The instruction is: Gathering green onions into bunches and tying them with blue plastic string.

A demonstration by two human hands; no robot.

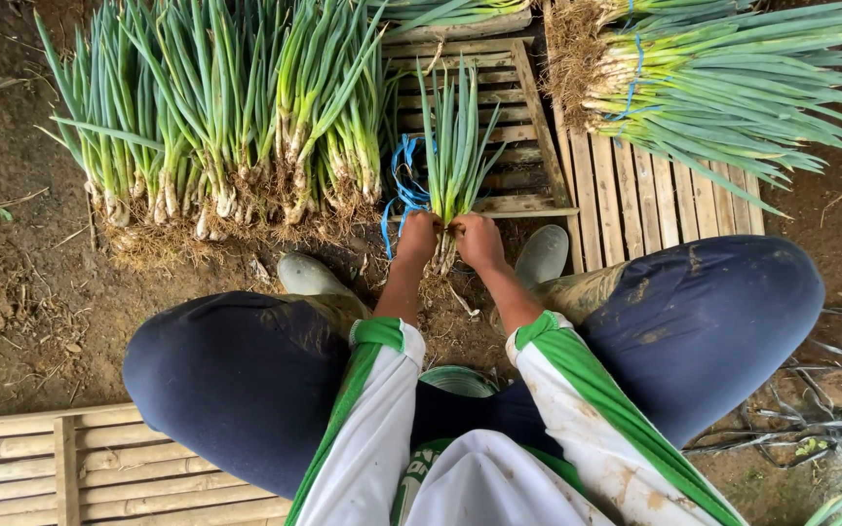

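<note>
A small bunch of spring onions (456, 146) stands upright on the soil between my boots, green leaves pointing away from me, roots down. My left hand (417, 237) and my right hand (479, 240) both grip it low on the white stalks, side by side. A blue plastic string (401, 185) loops at the bunch's left side by my left hand. My sleeves are white with green stripes, my trousers dark blue.
A wide row of spring onions (216, 117) with muddy roots stands at the left. A tied bundle (713, 88) lies on a wooden slatted pallet (635, 195) at the right. Another wooden crate (509, 107) is behind the bunch, bamboo slats (70, 468) at bottom left.
</note>
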